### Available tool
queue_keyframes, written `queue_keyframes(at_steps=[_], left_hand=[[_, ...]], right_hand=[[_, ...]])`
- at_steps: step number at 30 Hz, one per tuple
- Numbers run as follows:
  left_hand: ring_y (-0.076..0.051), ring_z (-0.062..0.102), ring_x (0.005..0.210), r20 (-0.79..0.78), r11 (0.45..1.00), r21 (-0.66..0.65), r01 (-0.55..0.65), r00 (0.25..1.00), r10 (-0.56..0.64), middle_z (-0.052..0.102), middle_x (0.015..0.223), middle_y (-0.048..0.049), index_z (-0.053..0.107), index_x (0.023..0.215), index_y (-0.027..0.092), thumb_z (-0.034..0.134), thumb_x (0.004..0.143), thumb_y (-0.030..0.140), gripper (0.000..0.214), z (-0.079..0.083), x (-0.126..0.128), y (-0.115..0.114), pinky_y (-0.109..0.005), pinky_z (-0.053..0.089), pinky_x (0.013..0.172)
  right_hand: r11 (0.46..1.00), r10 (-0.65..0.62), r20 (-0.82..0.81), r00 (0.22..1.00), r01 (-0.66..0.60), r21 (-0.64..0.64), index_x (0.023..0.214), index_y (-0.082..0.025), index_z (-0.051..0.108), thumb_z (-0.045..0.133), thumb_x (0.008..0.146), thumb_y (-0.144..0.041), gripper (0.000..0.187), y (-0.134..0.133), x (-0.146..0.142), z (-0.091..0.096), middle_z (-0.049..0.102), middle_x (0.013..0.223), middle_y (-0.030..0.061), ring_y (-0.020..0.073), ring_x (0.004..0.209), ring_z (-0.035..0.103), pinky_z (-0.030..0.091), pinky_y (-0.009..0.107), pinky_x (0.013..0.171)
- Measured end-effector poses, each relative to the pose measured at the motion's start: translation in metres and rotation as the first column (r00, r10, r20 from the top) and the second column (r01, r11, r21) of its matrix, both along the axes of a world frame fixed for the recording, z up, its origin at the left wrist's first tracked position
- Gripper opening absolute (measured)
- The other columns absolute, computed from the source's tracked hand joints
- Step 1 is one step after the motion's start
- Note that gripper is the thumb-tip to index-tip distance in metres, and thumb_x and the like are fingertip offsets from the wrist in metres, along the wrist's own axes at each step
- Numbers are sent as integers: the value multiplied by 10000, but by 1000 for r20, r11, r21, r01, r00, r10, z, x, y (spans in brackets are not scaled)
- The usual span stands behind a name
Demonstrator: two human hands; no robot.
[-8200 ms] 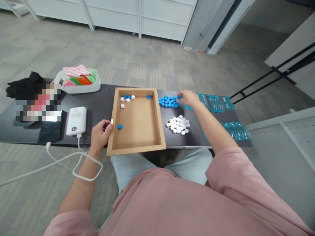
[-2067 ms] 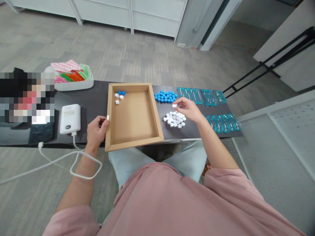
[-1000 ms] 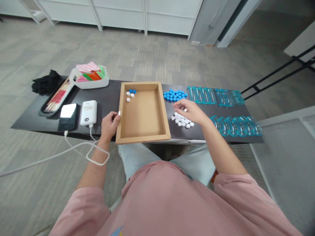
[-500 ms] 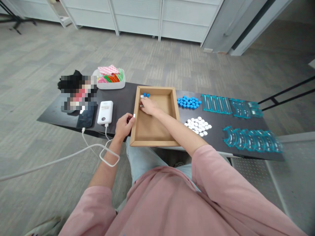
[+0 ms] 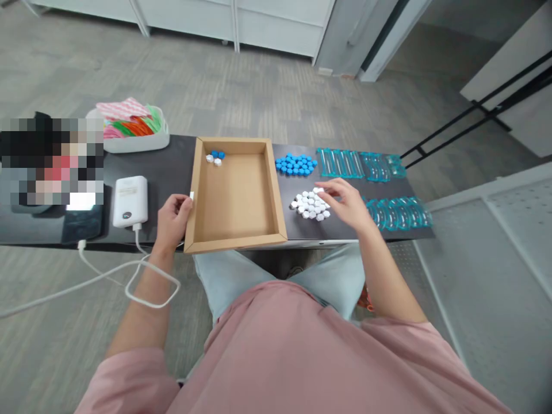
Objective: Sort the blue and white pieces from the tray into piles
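Observation:
My left hand is at the left wall of a shallow cardboard tray, fingers curled, with a small white piece at the thumb tip against the wall. My right hand hovers at the right side of a pile of white hexagonal pieces, thumb and fingers apart around the pile's edge. Inside the tray's far left corner sit two blue hexagonal pieces and two white hexagonal pieces, close together. Behind the white pile lies a pile of blue hexagonal pieces.
Clear teal-edged plastic parts, straight ones and curved ones, lie on the right of the dark table. Leftward are a white power bank with a cable, a phone and a white basket of colourful strips.
My right hand has left the tray's far left corner and moved right to the white pile. Two white pieces now show beside the blue ones. The view has shifted right.

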State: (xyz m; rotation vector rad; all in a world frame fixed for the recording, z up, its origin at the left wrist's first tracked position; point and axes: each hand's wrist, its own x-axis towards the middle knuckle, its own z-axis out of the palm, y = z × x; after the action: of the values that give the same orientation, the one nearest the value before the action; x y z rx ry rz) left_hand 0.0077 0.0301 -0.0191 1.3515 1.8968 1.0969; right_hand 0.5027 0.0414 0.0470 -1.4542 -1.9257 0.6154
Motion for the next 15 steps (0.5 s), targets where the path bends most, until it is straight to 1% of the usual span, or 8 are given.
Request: queue_keyframes(at_steps=[2,3,5,7,9,12,15], left_hand=[[-175,586,830,-8,1000,3,-17,1000,17,683,875,-12,647,946,206,655,947,385,179,2,1,0,-279,497,798],[-172,581,830,-17,1000,4,-25,1000,25,679,867,-8,646,942,201,652,944,370,169,3,1,0,-274,496,799],[-172,571,825,-44,999,9,-46,998,46,666,844,-1,643,930,199,649,929,346,147,5,3,1,-267,493,790],[-177,564,821,-67,998,13,-67,995,68,648,816,4,633,912,205,645,908,321,117,8,5,1,-264,494,775],[-178,553,812,-75,996,15,-88,993,89,628,793,10,618,888,210,638,890,294,86,11,8,2,-262,497,770],[-171,538,798,-74,994,-3,-108,992,107,604,776,19,606,861,208,628,891,264,67,16,11,1,-260,484,770],[-166,533,806,-72,994,-19,-106,992,104,599,785,23,604,850,201,630,909,240,75,20,13,0,-261,473,794]], right_hand=[[992,-126,9,992,127,-28,1256,-301,853,780,1064,-556,328,-23,36,-11,809,1225,122,296,1000,788,686,483,970],[985,-169,18,985,170,-44,1223,-300,848,792,1051,-562,318,-33,49,-18,811,1206,123,295,971,785,691,487,960],[975,-212,42,976,214,-65,1167,-296,843,808,1029,-553,293,-50,64,-31,807,1166,120,294,942,785,700,499,954],[973,-216,64,974,220,-73,1154,-286,850,811,1014,-520,276,-59,70,-44,796,1156,118,292,938,790,707,513,967],[972,-215,73,974,221,-78,1162,-271,856,815,1001,-484,269,-60,69,-56,787,1168,121,283,931,792,707,518,985],[968,-228,63,972,233,-89,1196,-261,847,831,969,-425,280,-55,64,-72,782,1179,116,264,909,785,707,503,986],[965,-237,20,971,238,-108,1287,-260,817,830,920,-357,380,-48,60,-82,792,1217,115,255,906,784,711,479,943]])
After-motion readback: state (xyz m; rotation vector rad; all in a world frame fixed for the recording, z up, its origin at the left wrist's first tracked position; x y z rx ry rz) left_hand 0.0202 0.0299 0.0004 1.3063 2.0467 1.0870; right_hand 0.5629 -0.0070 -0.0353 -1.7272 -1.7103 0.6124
